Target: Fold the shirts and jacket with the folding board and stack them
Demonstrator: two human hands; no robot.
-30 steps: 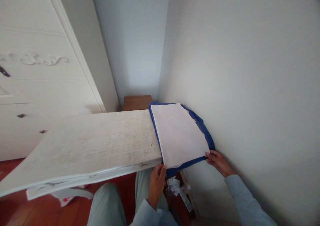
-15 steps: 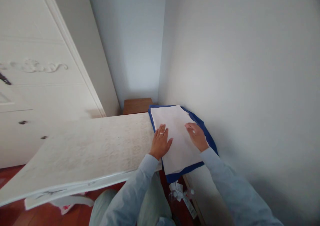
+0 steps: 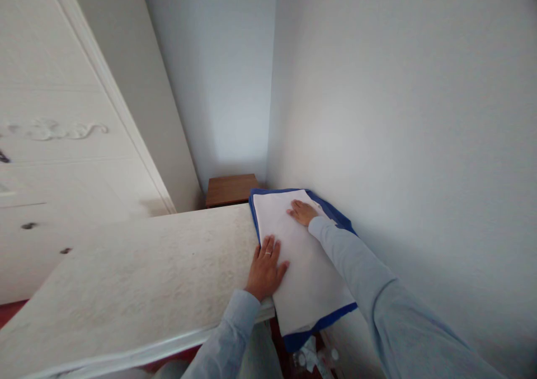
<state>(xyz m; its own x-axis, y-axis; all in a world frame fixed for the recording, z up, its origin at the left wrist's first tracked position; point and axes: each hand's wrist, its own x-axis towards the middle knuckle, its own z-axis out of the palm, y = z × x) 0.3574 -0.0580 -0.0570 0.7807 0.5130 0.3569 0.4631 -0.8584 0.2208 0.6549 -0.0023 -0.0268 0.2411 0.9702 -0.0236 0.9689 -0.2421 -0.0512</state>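
Note:
A large white sheet of paper [image 3: 312,278] lies over a dark blue sheet or cloth [image 3: 298,341], whose edges show around it. Both rest at the right end of the table and overhang its front edge. My left hand [image 3: 267,270], with a ring on one finger, lies flat on the paper's left edge, fingers spread. Farther back, my right hand [image 3: 302,212] lies palm down on the upper part of the paper, fingers stretched out. Neither hand grasps anything.
The table [image 3: 168,278] has a pale patterned top. A white cabinet [image 3: 84,189] stands at the left, a brown wooden box-like piece [image 3: 232,189] in the back corner. The grey wall [image 3: 419,144] borders the right side. Clear plastic items [image 3: 311,356] lie below the overhang.
My right hand has moved forward and left over the paper, its curled fingers now laid out flat. The left hand stays at the paper's left edge. The view has tilted up slightly.

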